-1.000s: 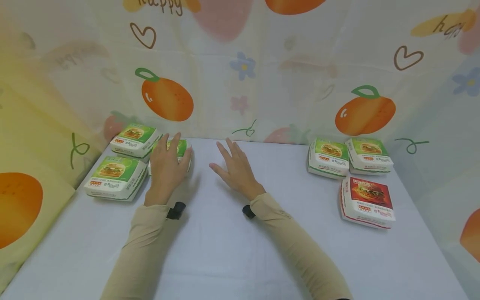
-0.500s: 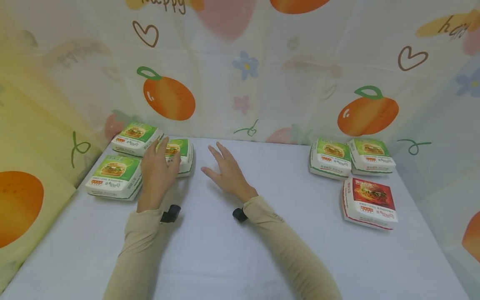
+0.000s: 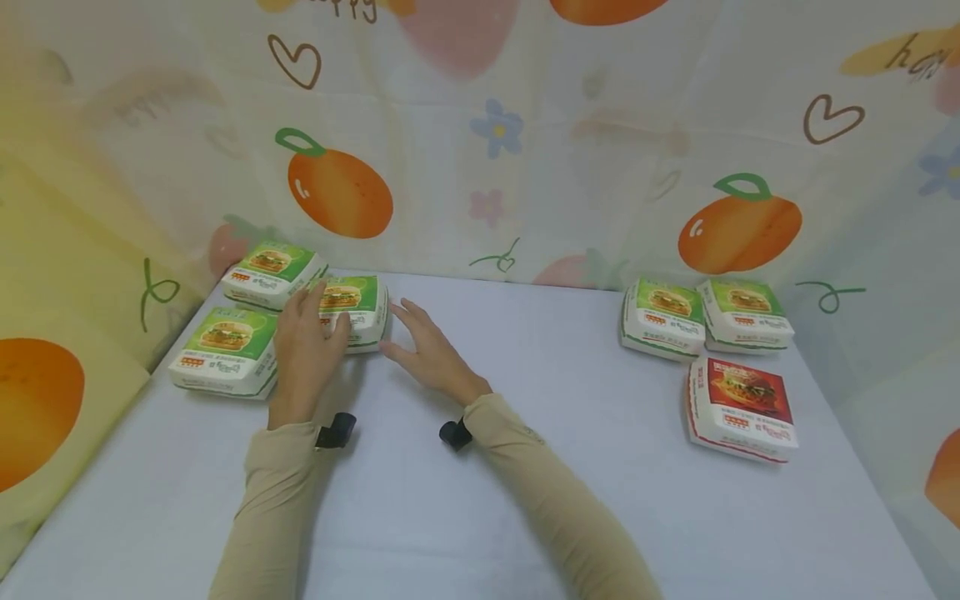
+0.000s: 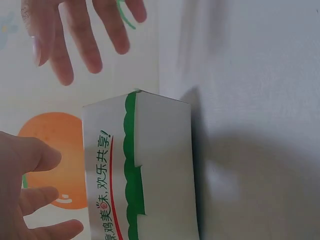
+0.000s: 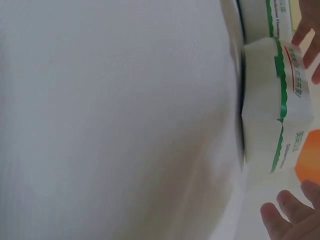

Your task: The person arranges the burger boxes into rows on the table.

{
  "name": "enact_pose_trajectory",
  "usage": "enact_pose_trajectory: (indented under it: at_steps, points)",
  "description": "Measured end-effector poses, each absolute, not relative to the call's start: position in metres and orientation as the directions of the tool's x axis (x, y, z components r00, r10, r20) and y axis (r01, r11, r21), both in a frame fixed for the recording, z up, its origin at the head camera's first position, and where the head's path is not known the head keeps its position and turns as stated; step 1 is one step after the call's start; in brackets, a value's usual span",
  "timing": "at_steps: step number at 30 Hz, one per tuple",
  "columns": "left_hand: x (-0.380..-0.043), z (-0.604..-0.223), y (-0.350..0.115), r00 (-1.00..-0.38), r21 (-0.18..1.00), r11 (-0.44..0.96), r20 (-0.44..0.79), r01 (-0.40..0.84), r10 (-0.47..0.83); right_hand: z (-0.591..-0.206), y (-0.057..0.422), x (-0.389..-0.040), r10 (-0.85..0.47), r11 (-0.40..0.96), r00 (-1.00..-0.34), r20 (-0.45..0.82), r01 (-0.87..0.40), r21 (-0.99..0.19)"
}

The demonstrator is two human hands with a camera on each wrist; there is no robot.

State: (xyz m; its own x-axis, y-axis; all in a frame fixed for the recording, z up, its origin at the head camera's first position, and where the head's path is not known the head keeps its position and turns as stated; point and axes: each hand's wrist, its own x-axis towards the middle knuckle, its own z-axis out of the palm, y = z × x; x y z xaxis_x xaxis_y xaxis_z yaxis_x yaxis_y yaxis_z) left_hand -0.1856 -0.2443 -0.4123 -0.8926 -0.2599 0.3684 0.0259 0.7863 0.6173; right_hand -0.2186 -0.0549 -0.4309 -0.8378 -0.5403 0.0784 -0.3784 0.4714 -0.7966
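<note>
A green-and-white burger box lies at the back left of the table, with its front side showing in both wrist views. My left hand is at its left front corner, fingers spread, covering part of it in the head view. To its right, my right hand has loosely spread fingers pointing at the box. In the left wrist view both hands stand apart from the box, left fingers at the lower left and right fingers above. The right wrist view also has a gap between my right fingertips and the box.
Two more green burger boxes lie left of my left hand, one at the back, one nearer. On the right stand two green boxes and a red burger box. A printed cloth hangs behind the white table.
Both hands have moved left and slightly toward the person. My left hand has uncovered more of the middle green box, and my right hand has come closer to its right side. The boxes stay put.
</note>
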Motion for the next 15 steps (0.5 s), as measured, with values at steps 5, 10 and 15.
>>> enact_pose_trajectory:
  at_steps: [5, 10, 15]
  points:
    - [-0.185, -0.413, -0.244, -0.91, 0.613, 0.79, 0.32, -0.013, -0.263, -0.433, -0.06, -0.219, -0.554, 0.47, -0.832, 0.015, -0.328, -0.819]
    - [-0.185, -0.417, -0.247, -0.93, 0.602, 0.798, 0.279, -0.024, -0.238, -0.437, -0.063, -0.22, -0.567, 0.441, -0.823, 0.036, -0.34, -0.831]
    - [-0.185, -0.418, -0.249, -0.945, 0.614, 0.789, 0.246, -0.018, -0.214, -0.442, -0.068, -0.221, -0.575, 0.404, -0.815, 0.077, -0.364, -0.839]
